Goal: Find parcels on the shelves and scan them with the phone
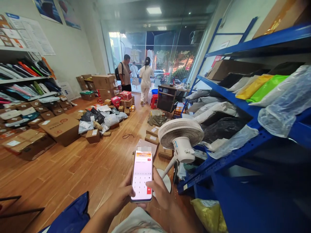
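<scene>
Gripping the phone (141, 170) between your left hand (125, 188) and right hand (159, 190), thumbs (128, 190) over its screen (139, 183); likely light, stiff, slick, fragile; best held by the long edges.

We have a white round plastic fan (181, 137) beyond and right of our black-edged rectangular glass phone (139, 169), blue long metal shelving (286, 36) farther right.

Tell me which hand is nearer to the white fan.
Right. The right hand holds the phone on the side towards the fan; the left hand holds the opposite side, farther away.
</scene>
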A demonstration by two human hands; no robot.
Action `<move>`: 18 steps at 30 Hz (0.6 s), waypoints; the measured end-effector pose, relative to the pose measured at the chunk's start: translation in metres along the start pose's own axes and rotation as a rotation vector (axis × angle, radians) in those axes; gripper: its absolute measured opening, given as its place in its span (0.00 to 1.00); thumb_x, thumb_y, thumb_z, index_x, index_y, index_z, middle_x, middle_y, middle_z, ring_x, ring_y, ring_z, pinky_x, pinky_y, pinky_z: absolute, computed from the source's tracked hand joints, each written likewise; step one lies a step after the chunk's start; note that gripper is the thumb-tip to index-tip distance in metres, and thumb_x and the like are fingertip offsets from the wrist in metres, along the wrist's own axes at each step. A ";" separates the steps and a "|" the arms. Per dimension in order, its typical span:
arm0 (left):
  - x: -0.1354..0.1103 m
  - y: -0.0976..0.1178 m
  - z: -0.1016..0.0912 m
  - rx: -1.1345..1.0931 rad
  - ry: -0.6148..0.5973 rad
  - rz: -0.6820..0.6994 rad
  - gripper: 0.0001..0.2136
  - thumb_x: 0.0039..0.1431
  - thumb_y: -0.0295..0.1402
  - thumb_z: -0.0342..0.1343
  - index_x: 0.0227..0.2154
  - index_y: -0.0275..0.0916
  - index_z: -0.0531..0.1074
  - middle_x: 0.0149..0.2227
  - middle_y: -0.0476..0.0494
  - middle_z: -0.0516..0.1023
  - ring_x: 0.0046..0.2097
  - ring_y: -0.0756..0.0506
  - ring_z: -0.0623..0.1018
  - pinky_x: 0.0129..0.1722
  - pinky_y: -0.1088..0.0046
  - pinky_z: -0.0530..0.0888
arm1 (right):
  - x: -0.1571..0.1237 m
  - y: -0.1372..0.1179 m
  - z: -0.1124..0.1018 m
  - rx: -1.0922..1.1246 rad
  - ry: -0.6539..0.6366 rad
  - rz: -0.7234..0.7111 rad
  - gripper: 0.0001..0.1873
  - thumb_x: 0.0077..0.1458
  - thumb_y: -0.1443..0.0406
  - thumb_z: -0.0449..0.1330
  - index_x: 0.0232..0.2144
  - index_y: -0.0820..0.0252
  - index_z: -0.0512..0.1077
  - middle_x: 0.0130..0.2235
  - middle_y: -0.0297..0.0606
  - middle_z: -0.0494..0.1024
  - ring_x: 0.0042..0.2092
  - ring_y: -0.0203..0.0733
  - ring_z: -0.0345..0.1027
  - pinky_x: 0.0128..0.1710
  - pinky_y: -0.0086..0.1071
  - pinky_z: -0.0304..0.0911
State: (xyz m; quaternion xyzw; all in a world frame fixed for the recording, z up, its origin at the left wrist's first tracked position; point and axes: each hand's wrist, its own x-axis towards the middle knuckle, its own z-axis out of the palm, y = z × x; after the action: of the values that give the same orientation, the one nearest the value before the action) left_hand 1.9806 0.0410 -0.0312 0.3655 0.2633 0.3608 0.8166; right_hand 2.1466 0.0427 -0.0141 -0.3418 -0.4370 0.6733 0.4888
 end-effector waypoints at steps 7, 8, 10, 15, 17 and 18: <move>0.008 -0.011 -0.004 -0.056 0.072 0.054 0.47 0.44 0.25 0.48 0.64 0.59 0.31 0.57 0.44 0.68 0.46 0.38 0.75 0.29 0.70 0.75 | -0.006 0.013 0.002 0.077 -0.074 -0.007 0.34 0.40 0.60 0.66 0.50 0.56 0.59 0.38 0.36 0.76 0.34 0.39 0.70 0.30 0.30 0.65; 0.007 -0.009 -0.004 -0.054 0.041 0.050 0.46 0.44 0.25 0.47 0.64 0.59 0.31 0.56 0.43 0.69 0.45 0.38 0.75 0.30 0.69 0.75 | -0.005 0.015 0.002 0.063 -0.076 -0.008 0.36 0.39 0.59 0.67 0.50 0.56 0.58 0.38 0.36 0.76 0.34 0.39 0.70 0.30 0.30 0.65; 0.006 -0.004 -0.002 -0.038 -0.031 0.025 0.46 0.45 0.25 0.46 0.65 0.57 0.31 0.54 0.43 0.70 0.45 0.38 0.74 0.32 0.67 0.75 | -0.004 0.016 0.001 0.014 -0.062 -0.015 0.37 0.38 0.62 0.68 0.49 0.55 0.56 0.40 0.36 0.76 0.36 0.40 0.71 0.34 0.31 0.67; 0.005 0.006 0.005 -0.024 -0.017 0.028 0.48 0.42 0.23 0.45 0.64 0.55 0.26 0.54 0.42 0.69 0.46 0.39 0.74 0.33 0.68 0.75 | -0.003 0.015 -0.002 -0.016 -0.065 -0.029 0.30 0.44 0.61 0.65 0.49 0.56 0.58 0.36 0.34 0.76 0.32 0.37 0.69 0.30 0.29 0.65; 0.005 0.007 0.006 -0.021 -0.027 0.021 0.48 0.43 0.22 0.45 0.64 0.56 0.26 0.52 0.43 0.70 0.45 0.39 0.74 0.34 0.67 0.76 | -0.002 0.017 -0.003 0.000 -0.047 -0.022 0.27 0.45 0.62 0.63 0.48 0.56 0.61 0.35 0.33 0.76 0.31 0.36 0.68 0.28 0.28 0.64; 0.005 0.007 0.006 -0.020 -0.045 0.013 0.48 0.43 0.22 0.45 0.64 0.57 0.27 0.51 0.44 0.71 0.45 0.39 0.74 0.34 0.67 0.76 | -0.001 0.018 -0.003 0.007 -0.033 -0.022 0.27 0.44 0.63 0.63 0.48 0.56 0.61 0.36 0.33 0.76 0.32 0.36 0.68 0.29 0.28 0.64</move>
State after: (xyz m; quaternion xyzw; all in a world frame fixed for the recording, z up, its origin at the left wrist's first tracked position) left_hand 1.9849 0.0460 -0.0233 0.3672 0.2390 0.3603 0.8236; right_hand 2.1432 0.0395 -0.0324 -0.3240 -0.4464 0.6749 0.4901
